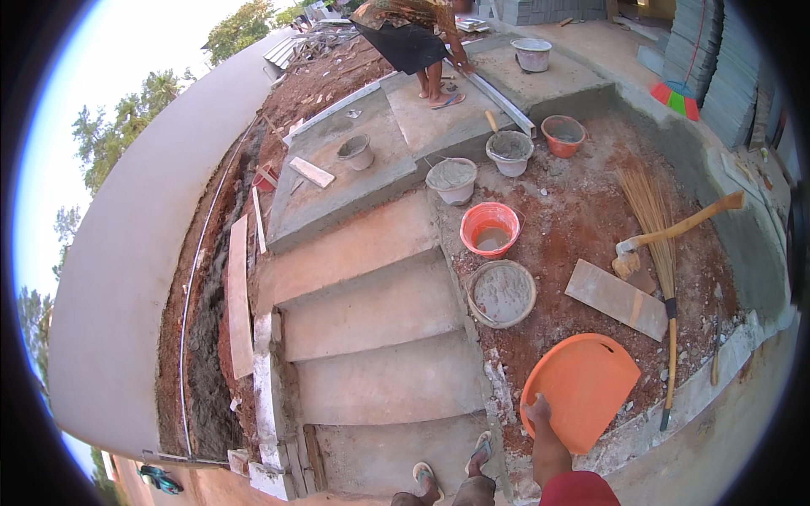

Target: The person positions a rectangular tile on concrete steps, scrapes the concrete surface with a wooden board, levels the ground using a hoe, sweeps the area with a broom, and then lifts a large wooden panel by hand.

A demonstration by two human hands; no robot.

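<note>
My right hand (538, 410), below a red sleeve, grips the left edge of an orange plastic tray (591, 388) with a cut-out slot, over the reddish dirt at lower right. My left hand is not in view. Just above the tray are a pale board (616, 298) and a bucket of grey slurry (502, 292). A red bucket (490, 221) stands higher up. A wooden-handled hoe (688, 226) and a stick broom (650, 211) lie to the right. My sandalled feet (447, 468) are on the concrete steps (363, 312).
Another person (422, 51) is bent over the upper landing (405, 118), beside a long channel (498, 101). More mortar buckets (450, 190) stand there and on the dirt. A trench (215, 363) and board (239, 287) border the steps at left. Stacked slabs (700, 51) stand at upper right.
</note>
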